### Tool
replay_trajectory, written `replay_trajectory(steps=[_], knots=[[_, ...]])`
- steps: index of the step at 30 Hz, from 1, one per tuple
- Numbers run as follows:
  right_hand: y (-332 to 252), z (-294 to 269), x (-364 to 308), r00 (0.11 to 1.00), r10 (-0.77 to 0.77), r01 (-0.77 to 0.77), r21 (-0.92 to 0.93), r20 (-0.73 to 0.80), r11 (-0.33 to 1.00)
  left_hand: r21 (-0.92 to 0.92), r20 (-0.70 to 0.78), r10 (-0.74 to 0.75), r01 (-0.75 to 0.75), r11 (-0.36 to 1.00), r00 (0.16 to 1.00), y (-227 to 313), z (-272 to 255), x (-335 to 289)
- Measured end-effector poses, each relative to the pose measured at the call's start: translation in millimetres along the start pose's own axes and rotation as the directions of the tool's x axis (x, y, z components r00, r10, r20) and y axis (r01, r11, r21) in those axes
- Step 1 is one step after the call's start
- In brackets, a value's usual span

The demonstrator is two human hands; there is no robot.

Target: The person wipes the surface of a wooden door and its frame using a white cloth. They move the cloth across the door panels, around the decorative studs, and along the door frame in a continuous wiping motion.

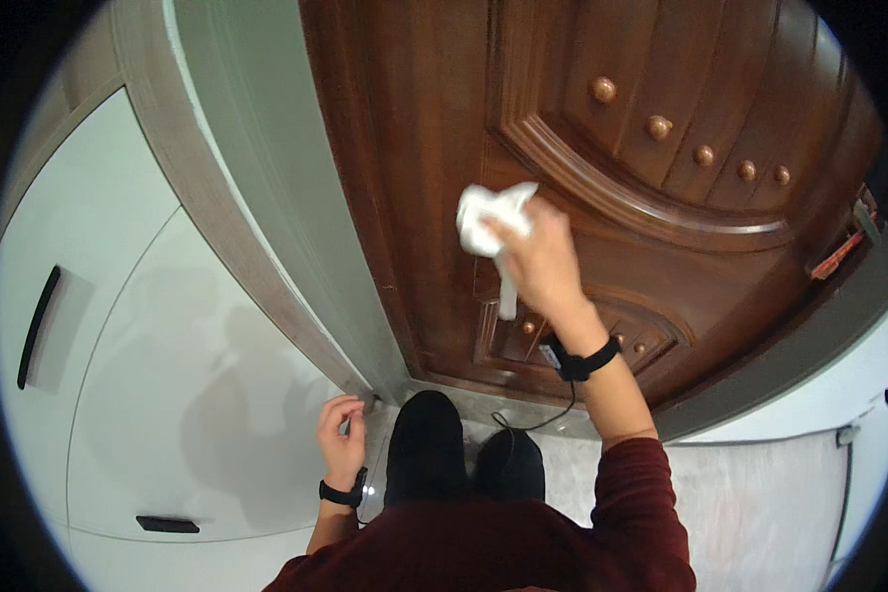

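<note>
My right hand (545, 259) reaches up to the brown panelled door (405, 148), closed around a crumpled white cloth (491, 212). The cloth is bunched at my fingertips in front of the door, and a narrow white strip hangs below it. Slight blur runs over the hand and cloth; whether the cloth touches the door I cannot tell. My left hand (342, 444) hangs low beside the white cabinet, holding nothing, its fingers loosely bent with a gap to the thumb.
White cabinet fronts (178, 365) with black handles (38, 328) line the left side. Round copper-coloured studs (658, 127) stick out from the door. A thin black cable (538, 427) loops from my right wristband (580, 361) past my legs. A grey frame (276, 168) edges the door.
</note>
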State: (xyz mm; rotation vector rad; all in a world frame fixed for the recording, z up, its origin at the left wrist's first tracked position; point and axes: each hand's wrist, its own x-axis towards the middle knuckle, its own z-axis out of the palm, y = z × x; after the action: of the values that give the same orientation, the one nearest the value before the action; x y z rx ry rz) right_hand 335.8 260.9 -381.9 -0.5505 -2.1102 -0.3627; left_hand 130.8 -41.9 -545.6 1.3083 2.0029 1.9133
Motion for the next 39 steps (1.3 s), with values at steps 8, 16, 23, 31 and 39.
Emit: replay_trajectory(steps=[8, 16, 23, 31, 39], knots=[[36.6, 23.8, 1.5, 0.988, -0.001, -0.023, -0.149, -0.155, 0.989, 0.007, 0.024, 0.013, -0.014, 1.000, 1.000, 2.7, 17.0, 14.4], [19.6, 41.2, -70.5, 0.971, 0.029, -0.037, 0.027, 0.236, 0.999, 0.017, 0.031, 0.028, -0.028, 0.999, 0.999, -3.7, 6.2, 13.9], [59.3, -8.7, -43.6, 0.936, 0.145, -0.251, -0.322, -0.320, 0.913, -0.004, 0.041, 0.012, -0.011, 1.000, 0.999, -5.0, 6.0, 15.7], [45.0, 30.7, -118.8, 0.989, 0.148, -0.145, -0.075, 0.030, 0.987, -0.056, 0.092, -0.003, 0.008, 0.998, 0.996, 4.5, 17.0, 17.3], [79.0, -6.3, -100.7, 0.875, 0.332, -0.416, -0.198, -0.352, 0.887, -0.077, 0.086, 0.022, -0.015, 0.997, 0.996, -3.0, 9.7, 9.9]])
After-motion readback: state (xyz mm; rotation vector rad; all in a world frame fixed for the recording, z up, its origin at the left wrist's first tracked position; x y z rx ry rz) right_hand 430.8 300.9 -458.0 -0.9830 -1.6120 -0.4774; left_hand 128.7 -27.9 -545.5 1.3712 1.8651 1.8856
